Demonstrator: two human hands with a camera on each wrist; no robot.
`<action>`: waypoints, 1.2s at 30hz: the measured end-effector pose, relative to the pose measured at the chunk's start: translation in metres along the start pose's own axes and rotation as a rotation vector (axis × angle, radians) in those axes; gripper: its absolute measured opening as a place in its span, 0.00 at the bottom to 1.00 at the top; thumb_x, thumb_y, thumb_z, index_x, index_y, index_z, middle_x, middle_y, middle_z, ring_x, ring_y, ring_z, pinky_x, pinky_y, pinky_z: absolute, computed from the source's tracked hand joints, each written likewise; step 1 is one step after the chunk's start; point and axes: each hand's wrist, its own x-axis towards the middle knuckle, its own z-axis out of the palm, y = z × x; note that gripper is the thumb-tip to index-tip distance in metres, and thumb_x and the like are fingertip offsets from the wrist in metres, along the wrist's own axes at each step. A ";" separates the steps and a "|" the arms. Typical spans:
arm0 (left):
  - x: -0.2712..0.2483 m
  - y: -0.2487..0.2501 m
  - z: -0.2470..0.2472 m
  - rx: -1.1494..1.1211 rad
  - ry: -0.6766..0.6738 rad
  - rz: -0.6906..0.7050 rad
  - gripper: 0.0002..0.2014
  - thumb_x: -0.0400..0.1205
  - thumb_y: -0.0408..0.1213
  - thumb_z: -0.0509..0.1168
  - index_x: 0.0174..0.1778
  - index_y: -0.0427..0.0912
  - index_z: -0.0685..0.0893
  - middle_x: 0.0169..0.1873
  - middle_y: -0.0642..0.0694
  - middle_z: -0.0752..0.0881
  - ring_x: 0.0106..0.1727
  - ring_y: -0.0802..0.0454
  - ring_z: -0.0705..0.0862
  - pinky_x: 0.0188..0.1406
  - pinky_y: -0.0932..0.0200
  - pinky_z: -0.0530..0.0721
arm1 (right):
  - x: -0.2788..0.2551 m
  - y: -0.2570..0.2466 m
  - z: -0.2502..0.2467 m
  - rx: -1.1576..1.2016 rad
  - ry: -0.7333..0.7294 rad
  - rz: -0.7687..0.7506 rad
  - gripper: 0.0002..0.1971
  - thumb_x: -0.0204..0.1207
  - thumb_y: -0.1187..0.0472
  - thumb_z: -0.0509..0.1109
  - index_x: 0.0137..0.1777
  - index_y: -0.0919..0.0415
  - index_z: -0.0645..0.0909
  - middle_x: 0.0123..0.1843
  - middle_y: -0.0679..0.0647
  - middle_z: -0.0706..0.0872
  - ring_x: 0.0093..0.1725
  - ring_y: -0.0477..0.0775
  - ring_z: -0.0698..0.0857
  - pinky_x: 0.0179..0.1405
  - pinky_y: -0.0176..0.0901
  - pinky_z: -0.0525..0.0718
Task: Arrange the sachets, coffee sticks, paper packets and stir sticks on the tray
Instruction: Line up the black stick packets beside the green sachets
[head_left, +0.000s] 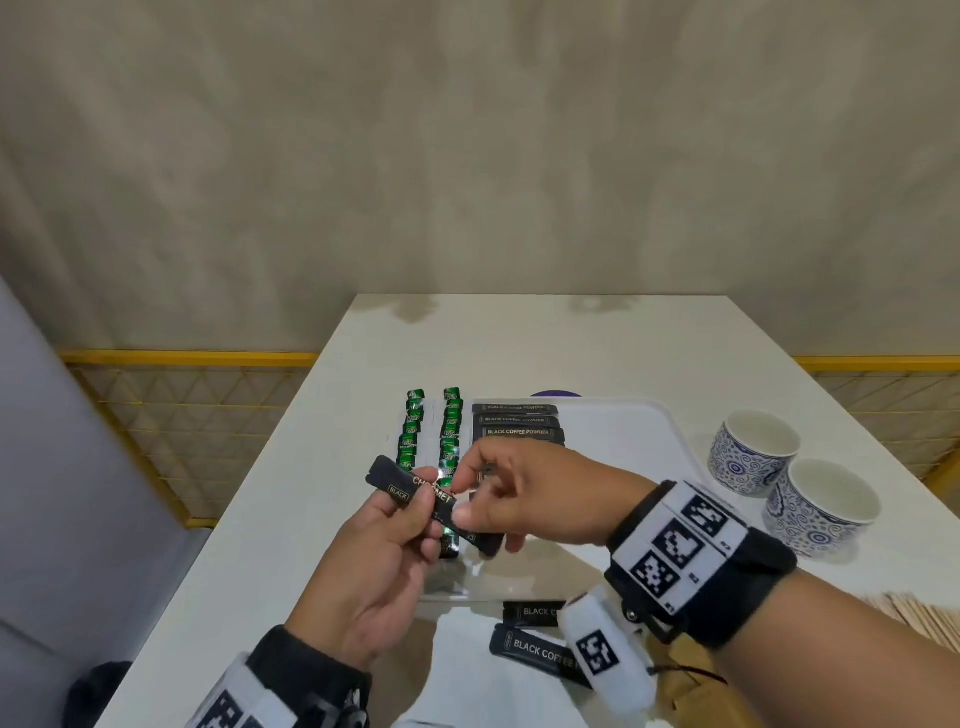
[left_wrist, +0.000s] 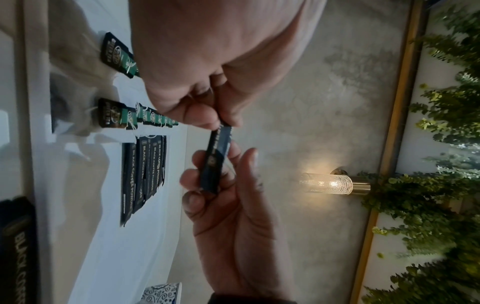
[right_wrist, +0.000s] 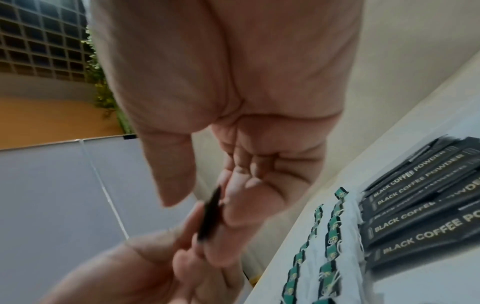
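Observation:
Both hands hold one black coffee stick (head_left: 387, 475) in the air above the tray's near left corner. My left hand (head_left: 415, 499) grips its left half with the thumb on top. My right hand (head_left: 467, 499) pinches the right half. In the left wrist view the stick (left_wrist: 218, 152) runs between my left hand (left_wrist: 221, 123) above and my right hand (left_wrist: 218, 174) below. The right wrist view shows it edge-on and blurred (right_wrist: 210, 214). On the white tray (head_left: 623, 441) lie two rows of green sachets (head_left: 449, 415) and a column of black coffee sticks (head_left: 515, 420).
Loose coffee sticks (head_left: 535, 649) lie on the white table in front of the tray, partly behind my right wrist. Two blue-patterned cups (head_left: 753, 452) stand to the tray's right. Wooden stir sticks (head_left: 924, 618) and brown paper (head_left: 691, 696) sit at the near right.

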 end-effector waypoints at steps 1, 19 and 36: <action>-0.001 0.000 0.002 -0.007 -0.018 0.005 0.07 0.83 0.27 0.61 0.49 0.40 0.85 0.31 0.44 0.81 0.29 0.56 0.72 0.18 0.70 0.76 | -0.002 0.001 0.002 -0.038 0.021 -0.018 0.09 0.78 0.60 0.74 0.53 0.58 0.78 0.37 0.52 0.87 0.35 0.49 0.87 0.34 0.39 0.84; -0.011 -0.001 -0.001 0.291 -0.091 0.282 0.13 0.79 0.13 0.59 0.49 0.32 0.83 0.42 0.35 0.86 0.38 0.48 0.84 0.38 0.67 0.88 | -0.024 0.011 0.001 -0.383 0.359 -0.205 0.11 0.74 0.59 0.76 0.46 0.44 0.78 0.40 0.40 0.85 0.40 0.39 0.82 0.39 0.28 0.78; -0.002 -0.001 -0.014 0.487 0.029 0.299 0.12 0.79 0.23 0.67 0.53 0.43 0.85 0.48 0.42 0.82 0.42 0.46 0.80 0.41 0.53 0.80 | 0.006 0.044 -0.021 -0.867 0.072 0.487 0.12 0.78 0.58 0.68 0.56 0.64 0.83 0.53 0.55 0.86 0.49 0.54 0.82 0.43 0.39 0.79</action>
